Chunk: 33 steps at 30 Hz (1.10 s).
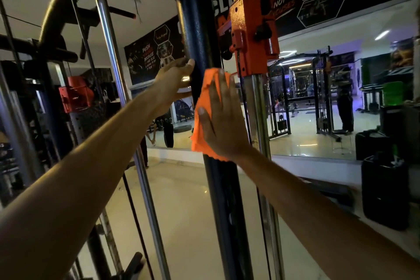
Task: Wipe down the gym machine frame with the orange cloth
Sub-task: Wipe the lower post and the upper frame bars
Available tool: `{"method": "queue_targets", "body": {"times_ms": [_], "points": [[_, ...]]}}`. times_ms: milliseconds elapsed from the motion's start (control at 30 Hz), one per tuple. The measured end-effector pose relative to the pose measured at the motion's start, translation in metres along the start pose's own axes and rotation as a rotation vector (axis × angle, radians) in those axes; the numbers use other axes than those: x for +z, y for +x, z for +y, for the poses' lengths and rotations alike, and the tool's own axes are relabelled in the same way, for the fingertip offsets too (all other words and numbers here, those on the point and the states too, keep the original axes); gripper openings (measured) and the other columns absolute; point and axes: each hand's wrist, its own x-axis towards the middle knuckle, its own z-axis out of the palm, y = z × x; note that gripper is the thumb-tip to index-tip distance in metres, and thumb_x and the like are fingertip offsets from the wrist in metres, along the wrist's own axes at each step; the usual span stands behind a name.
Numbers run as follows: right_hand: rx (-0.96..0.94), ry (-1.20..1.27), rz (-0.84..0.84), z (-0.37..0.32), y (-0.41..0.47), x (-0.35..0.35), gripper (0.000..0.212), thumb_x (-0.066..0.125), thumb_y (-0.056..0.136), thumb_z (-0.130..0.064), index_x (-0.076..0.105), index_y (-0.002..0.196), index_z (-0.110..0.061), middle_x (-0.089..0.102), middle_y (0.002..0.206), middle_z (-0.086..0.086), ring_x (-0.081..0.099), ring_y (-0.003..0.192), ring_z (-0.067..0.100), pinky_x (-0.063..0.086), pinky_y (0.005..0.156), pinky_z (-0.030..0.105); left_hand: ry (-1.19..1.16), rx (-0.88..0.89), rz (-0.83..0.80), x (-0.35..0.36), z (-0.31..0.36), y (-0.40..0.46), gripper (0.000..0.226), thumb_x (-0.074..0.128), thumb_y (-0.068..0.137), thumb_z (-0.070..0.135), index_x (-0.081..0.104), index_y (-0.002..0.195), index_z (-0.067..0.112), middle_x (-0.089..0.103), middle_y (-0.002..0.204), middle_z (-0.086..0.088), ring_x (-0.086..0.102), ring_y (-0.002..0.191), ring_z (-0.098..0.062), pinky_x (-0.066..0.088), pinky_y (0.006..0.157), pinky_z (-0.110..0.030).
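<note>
The cloth lies on the upright post, left of the carriage.

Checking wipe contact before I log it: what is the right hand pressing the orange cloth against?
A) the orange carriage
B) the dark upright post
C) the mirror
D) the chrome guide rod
B: the right hand lies flat on the orange cloth, pressing it onto the dark upright post.

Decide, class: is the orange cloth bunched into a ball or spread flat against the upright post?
Spread flat. The right hand presses the orange cloth against the dark post with straight fingers; its edges show beyond the palm.
</note>
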Motion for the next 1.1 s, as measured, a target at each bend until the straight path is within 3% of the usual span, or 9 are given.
{"method": "queue_targets", "body": {"times_ms": [133,300,400,467,533,633,733,967,1100], "points": [[0.0,0.006,0.032,-0.001,0.018,-0.002,0.07,0.041,0.115,-0.037,0.017,0.172,-0.005,0.005,0.182,0.017,-0.003,0.169,0.036,0.014,0.133,0.061,-0.004,-0.019,0.062,-0.001,-0.006,0.008,0.048,0.065,0.105,0.048,0.06,0.149,0.03,0.074,0.134,0.004,0.072,0.121,-0.02,0.06,0.103,-0.046],[-0.01,0.004,0.005,0.0,-0.053,0.003,0.074,0.055,0.112,-0.03,0.02,0.17,0.0,0.008,0.181,0.02,-0.002,0.168,0.041,0.016,0.132,0.065,0.018,-0.011,0.015,-0.003,-0.019,0.005,0.057,0.062,0.105,0.051,0.051,0.157,0.031,0.065,0.147,-0.001,0.066,0.13,-0.025,0.056,0.106,-0.049],[-0.006,-0.013,0.0,0.001,-0.032,-0.001,0.075,0.053,0.113,-0.035,0.019,0.171,-0.003,0.007,0.181,0.019,-0.002,0.168,0.039,0.011,0.133,0.062,0.047,-0.016,0.028,-0.001,-0.019,0.007,0.053,0.062,0.106,0.052,0.054,0.155,0.032,0.068,0.143,0.0,0.069,0.128,-0.024,0.057,0.106,-0.051],[0.007,-0.014,-0.001,0.0,-0.002,-0.005,0.074,0.047,0.114,-0.04,0.016,0.173,-0.007,0.004,0.182,0.017,-0.003,0.169,0.036,0.01,0.134,0.06,0.061,-0.022,0.043,0.0,-0.018,0.008,0.054,0.063,0.105,0.053,0.057,0.152,0.028,0.069,0.141,-0.006,0.071,0.125,-0.028,0.058,0.106,-0.051],[0.007,-0.023,0.0,0.001,0.022,-0.007,0.074,0.045,0.114,-0.042,0.014,0.174,-0.011,0.001,0.182,0.015,-0.005,0.169,0.035,0.011,0.133,0.061,0.04,-0.018,0.045,0.0,-0.02,0.011,0.059,0.064,0.105,0.052,0.053,0.153,0.02,0.059,0.144,-0.021,0.064,0.125,-0.044,0.057,0.106,-0.051],[0.004,-0.036,0.016,0.001,0.029,-0.006,0.071,0.042,0.114,-0.046,0.016,0.175,-0.02,0.0,0.182,0.013,-0.005,0.169,0.037,0.017,0.131,0.064,0.038,-0.021,0.053,0.003,-0.022,0.01,0.054,0.063,0.106,0.052,0.057,0.152,0.025,0.057,0.14,-0.012,0.068,0.118,-0.029,0.06,0.091,-0.042],[0.012,-0.015,0.03,0.001,0.007,-0.002,0.066,0.042,0.114,-0.045,0.024,0.173,-0.021,0.005,0.182,0.015,-0.003,0.168,0.039,0.02,0.13,0.064,0.018,-0.038,0.067,0.006,-0.026,0.006,0.06,0.064,0.103,0.059,0.056,0.152,0.025,0.06,0.146,-0.012,0.061,0.129,-0.027,0.06,0.081,-0.036],[0.066,0.088,0.007,-0.001,-0.002,-0.003,0.067,0.044,0.114,-0.043,0.025,0.173,-0.018,0.007,0.182,0.015,0.001,0.168,0.038,0.021,0.129,0.066,0.025,-0.071,0.092,0.016,-0.027,-0.014,0.049,0.061,0.105,0.056,0.059,0.149,0.034,0.068,0.14,0.002,0.068,0.126,-0.024,0.059,0.093,-0.04],[0.092,0.082,0.036,-0.002,0.017,-0.001,0.066,0.041,0.115,-0.042,0.024,0.173,-0.016,0.007,0.182,0.016,0.004,0.168,0.038,0.02,0.131,0.062,0.041,-0.071,0.061,0.014,-0.031,-0.019,0.055,0.062,0.106,0.055,0.054,0.153,0.029,0.062,0.15,-0.009,0.068,0.124,-0.031,0.053,0.11,-0.05]]}}
